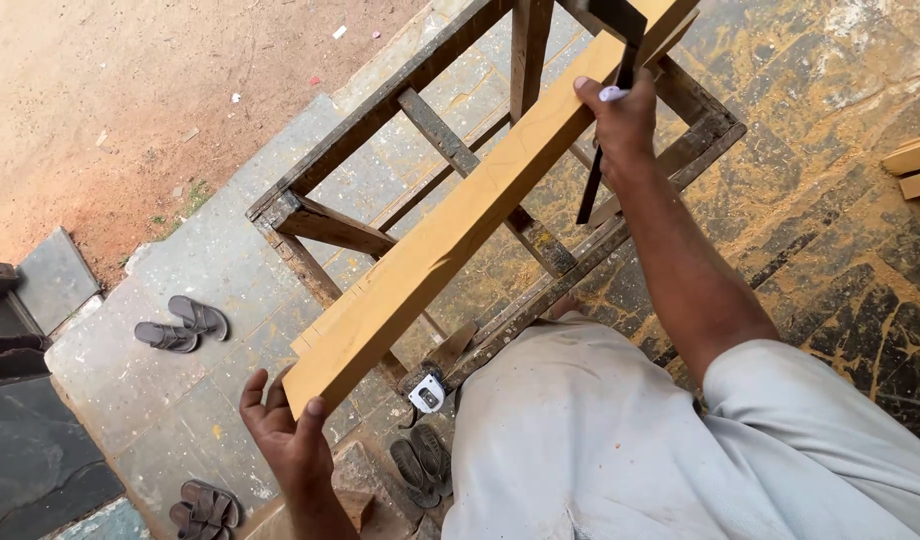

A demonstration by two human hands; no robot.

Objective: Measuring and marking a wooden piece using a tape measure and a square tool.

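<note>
A long light-coloured wooden plank (460, 215) runs diagonally from lower left to upper right over a dark wooden frame stand (340, 225). My left hand (285, 430) grips the plank's near end from below, thumb on its end face. My right hand (620, 115) presses a black try square (605, 150) against the plank's far part, its dark blade hanging down the plank's side.
A small tape measure (427, 393) lies on the frame near my body. Pairs of sandals (180, 327) (420, 465) (205, 505) lie on the stone floor. Sawdust covers the paving at right, where plank offcuts (915, 165) rest. Bare earth lies at upper left.
</note>
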